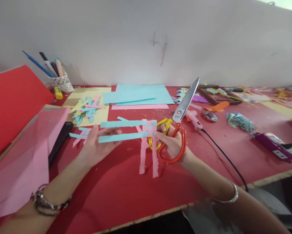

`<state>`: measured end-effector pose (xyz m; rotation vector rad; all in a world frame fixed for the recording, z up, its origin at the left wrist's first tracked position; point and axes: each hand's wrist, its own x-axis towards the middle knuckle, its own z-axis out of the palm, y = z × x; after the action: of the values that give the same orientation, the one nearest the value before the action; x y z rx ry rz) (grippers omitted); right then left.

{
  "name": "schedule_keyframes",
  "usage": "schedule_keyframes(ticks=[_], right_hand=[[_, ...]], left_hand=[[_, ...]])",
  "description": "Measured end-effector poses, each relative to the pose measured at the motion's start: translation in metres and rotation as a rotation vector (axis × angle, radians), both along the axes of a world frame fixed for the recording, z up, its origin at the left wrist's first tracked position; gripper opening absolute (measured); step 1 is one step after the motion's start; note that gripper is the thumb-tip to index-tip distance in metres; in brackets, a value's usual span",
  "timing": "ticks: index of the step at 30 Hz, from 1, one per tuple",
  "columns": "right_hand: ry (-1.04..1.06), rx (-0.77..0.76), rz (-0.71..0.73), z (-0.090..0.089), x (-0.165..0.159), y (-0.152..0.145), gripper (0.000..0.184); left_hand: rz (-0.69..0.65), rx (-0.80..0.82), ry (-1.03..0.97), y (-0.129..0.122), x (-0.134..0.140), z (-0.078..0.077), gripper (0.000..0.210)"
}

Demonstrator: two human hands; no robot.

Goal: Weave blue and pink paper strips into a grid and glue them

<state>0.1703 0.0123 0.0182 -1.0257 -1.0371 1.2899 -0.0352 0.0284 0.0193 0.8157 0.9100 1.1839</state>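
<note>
Pink and light blue paper strips (143,156) are woven together at one corner, two blue ones reaching left and two pink ones hanging down. My right hand (171,139) pinches this woven corner between thumb and fingers. Hooked over the same hand are large scissors (172,159) with red and yellow handles, their metal blades pointing up and away. Behind the left ends of the blue strips is my left hand (100,143), its fingers stretched out and apart; whether it touches them is hard to see.
Woven strip pieces (88,109) lie on yellow paper at the left. Blue sheets (141,92) rest near the wall. A pen cup (63,83) stands back left. Rightward are a pink glue gun (194,120) with a black cord, a tape roll (210,116) and a purple device (272,144).
</note>
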Motion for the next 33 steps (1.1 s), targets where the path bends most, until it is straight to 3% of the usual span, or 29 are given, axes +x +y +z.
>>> schedule_keyframes(ticks=[3, 7, 11, 14, 20, 24, 28, 31, 33], right_hand=[[0.009, -0.023, 0.013, -0.001, -0.002, 0.000, 0.033], [-0.014, -0.049, 0.081, -0.002, -0.005, -0.002, 0.031], [-0.033, -0.061, 0.125, -0.002, -0.008, -0.005, 0.033], [-0.058, -0.048, 0.166, -0.004, -0.010, -0.006, 0.032], [-0.037, -0.051, 0.178, -0.007, -0.011, -0.005, 0.036], [-0.015, -0.056, 0.207, -0.006, -0.005, -0.002, 0.036], [-0.072, -0.076, 0.220, -0.002, 0.007, 0.004, 0.047], [-0.197, -0.048, 0.224, 0.003, 0.019, 0.008, 0.052], [-0.426, 0.026, 0.183, 0.009, 0.028, 0.010, 0.051]], left_hand=[[-0.140, 0.089, 0.030, -0.003, 0.006, -0.004, 0.057], [-0.232, 0.175, 0.283, -0.008, 0.010, -0.008, 0.043], [-0.147, 0.153, 0.489, -0.018, 0.019, -0.005, 0.022], [-0.075, 0.209, 0.534, -0.025, 0.027, -0.004, 0.015], [-0.056, 0.161, 0.495, -0.025, 0.029, -0.011, 0.018], [0.047, 0.095, 0.473, -0.020, 0.022, -0.013, 0.017], [0.184, 0.081, 0.346, -0.012, 0.014, -0.013, 0.024], [0.269, 0.066, 0.209, -0.006, 0.009, -0.010, 0.030], [0.304, 0.070, 0.132, -0.002, 0.007, -0.007, 0.028]])
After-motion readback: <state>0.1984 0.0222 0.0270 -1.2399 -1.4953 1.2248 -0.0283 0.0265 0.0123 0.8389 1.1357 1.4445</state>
